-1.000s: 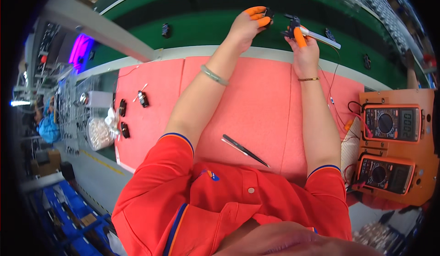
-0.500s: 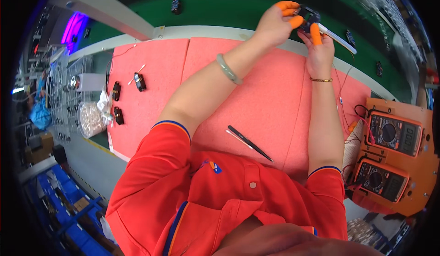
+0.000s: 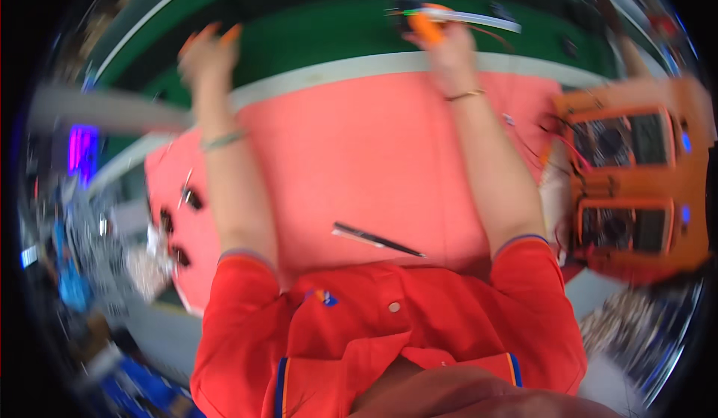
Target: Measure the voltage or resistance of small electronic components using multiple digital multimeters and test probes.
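My left hand (image 3: 212,57), orange covers on its fingertips, reaches over the green belt (image 3: 314,37) at the far left. It is blurred, but its fingers look spread, and nothing shows between them. Over the belt right of centre, my right hand (image 3: 453,50) is closed, with orange fingertip covers too. It grips a small black device (image 3: 407,8) showing a bit of green. From the same hand a slim white rod (image 3: 486,20) sticks out to the right; whether it joins the device is hidden.
Black tweezers (image 3: 378,239) and a thin white stick lie on the pink mat (image 3: 336,156). Small black parts (image 3: 192,197) sit at its left, near a tub of white bits (image 3: 146,272). Two orange multimeters (image 3: 624,140) stand on a board at right. Another person's arm (image 3: 632,51) shows at far right.
My left hand has let go of the black device and swung far left over the belt. The device stays in my right hand. The whole view has turned.
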Motion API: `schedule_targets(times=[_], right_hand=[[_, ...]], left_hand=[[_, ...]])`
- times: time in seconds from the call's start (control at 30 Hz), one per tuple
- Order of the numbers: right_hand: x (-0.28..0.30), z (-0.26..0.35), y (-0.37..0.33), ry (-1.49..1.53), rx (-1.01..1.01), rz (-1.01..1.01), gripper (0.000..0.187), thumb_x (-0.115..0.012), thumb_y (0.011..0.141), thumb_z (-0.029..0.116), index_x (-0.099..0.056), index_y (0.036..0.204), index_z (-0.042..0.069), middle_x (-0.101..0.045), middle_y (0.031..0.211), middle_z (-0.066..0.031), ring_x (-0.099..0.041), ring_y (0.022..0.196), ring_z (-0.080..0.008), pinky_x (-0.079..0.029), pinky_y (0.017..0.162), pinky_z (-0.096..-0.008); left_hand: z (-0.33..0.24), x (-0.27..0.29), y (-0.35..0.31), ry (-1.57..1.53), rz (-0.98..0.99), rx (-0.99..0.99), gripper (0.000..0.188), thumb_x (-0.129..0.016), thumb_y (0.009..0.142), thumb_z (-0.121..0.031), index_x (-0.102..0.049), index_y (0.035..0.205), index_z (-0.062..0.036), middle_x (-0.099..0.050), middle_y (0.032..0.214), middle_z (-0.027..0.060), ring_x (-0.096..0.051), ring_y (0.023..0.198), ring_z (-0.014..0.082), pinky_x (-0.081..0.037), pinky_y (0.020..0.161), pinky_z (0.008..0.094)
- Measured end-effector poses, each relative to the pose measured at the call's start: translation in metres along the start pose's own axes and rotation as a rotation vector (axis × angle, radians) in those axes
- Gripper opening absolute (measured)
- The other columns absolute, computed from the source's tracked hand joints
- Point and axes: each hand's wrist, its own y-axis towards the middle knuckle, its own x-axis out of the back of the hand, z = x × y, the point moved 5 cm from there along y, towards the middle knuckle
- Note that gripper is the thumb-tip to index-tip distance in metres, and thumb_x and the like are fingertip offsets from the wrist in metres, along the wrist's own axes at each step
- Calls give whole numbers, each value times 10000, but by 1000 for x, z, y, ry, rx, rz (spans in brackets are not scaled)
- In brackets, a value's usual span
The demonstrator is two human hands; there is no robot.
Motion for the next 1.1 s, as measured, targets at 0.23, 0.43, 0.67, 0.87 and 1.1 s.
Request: schedule_targets(times=[0.23,0.43,0.67,0.87,1.1], right_hand=[[-6,2,0,135,-20,92,244,-551,757,43,-471,984,6,-523,906,-78,-540,829,-152,-489,684,-276],[-7,9,-8,300,-56,129,236,-579,736,41,-474,945,8,-527,882,-75,-539,800,-134,-474,692,-262],[-10,5,-5,299,-108,146,250,-592,728,43,-473,947,23,-538,838,-52,-525,749,-99,-425,644,-211],[-7,7,0,354,-80,131,280,-598,699,15,-466,945,3,-547,804,-51,-520,733,-90,-407,658,-199],[-5,10,0,328,-42,93,252,-585,735,48,-471,956,10,-544,818,-49,-522,732,-88,-413,638,-201]], left_hand=[[-14,-46,5,-84,271,-128,394,-552,755,-186,-469,1119,-61,-561,987,130,-550,876,224,-424,755,299],[-111,-34,-58,-1249,695,68,291,-412,820,-32,-449,1106,10,-511,1029,130,-544,869,210,-441,800,290],[-135,-31,-81,-1878,959,163,296,-388,837,-34,-400,1127,25,-478,1063,142,-515,928,220,-417,867,317],[-130,-42,-78,-1820,869,148,288,-399,845,-63,-400,1118,27,-483,1056,143,-497,968,233,-413,873,314],[-141,-34,-88,-1802,959,82,261,-433,835,-67,-430,1077,32,-504,1024,139,-525,916,222,-445,831,306]])
